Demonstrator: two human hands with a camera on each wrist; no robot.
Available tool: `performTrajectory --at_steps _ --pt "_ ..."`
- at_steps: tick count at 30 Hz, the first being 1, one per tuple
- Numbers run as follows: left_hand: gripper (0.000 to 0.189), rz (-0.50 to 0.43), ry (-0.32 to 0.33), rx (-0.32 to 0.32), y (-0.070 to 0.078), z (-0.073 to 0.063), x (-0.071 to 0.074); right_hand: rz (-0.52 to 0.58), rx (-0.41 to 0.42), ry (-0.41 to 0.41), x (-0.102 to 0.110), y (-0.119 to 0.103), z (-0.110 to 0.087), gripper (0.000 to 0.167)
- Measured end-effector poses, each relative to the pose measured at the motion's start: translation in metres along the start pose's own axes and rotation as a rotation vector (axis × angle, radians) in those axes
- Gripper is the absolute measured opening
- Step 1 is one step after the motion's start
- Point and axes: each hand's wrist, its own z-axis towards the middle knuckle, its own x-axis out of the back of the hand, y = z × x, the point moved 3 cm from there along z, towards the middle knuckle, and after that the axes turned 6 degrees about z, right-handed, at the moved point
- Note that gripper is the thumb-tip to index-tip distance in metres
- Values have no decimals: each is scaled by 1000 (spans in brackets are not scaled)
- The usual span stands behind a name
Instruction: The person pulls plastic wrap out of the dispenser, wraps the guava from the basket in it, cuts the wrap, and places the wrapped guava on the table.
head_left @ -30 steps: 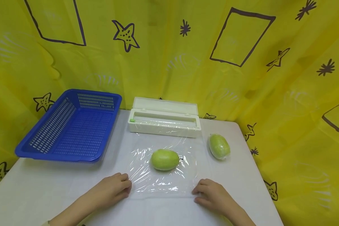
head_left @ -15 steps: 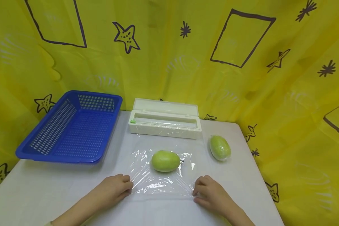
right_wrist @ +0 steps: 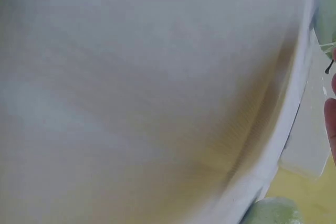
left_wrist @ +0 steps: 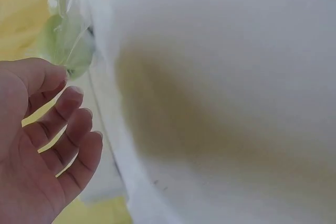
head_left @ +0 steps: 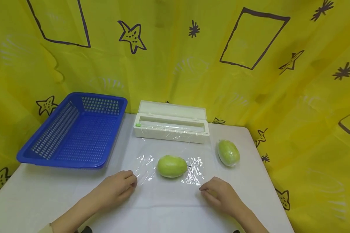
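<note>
Yellow curtain (head_left: 157, 77) with dark stars hangs behind a white-covered counter (head_left: 163, 221). Two containers stand at the back: one blue basket (head_left: 84, 136) and one white box (head_left: 172, 117), lid up, holding one film roll (head_left: 172, 126). Two fruits, both green: the bare fruit (head_left: 171, 166) lies on clear film (head_left: 145, 170) in front of the box, the wrapped fruit (head_left: 228, 153) to its right. Two hands: left hand (head_left: 121, 186) and right hand (head_left: 220, 194), each grip's thumb and forefinger together, pinching the film.
</note>
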Motion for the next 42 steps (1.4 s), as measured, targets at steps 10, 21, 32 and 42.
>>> performTrajectory --at_steps 10,21,32,42 --pt "17 31 46 75 -17 24 20 114 -90 124 8 19 19 23" --pt "16 -7 -6 155 -24 46 21 196 -189 135 5 39 41 10" --pt "52 -121 -35 105 22 101 0 294 -206 200 4 29 62 11" --pt "35 -109 -86 67 37 130 -28 366 -275 309 -2 32 74 13"
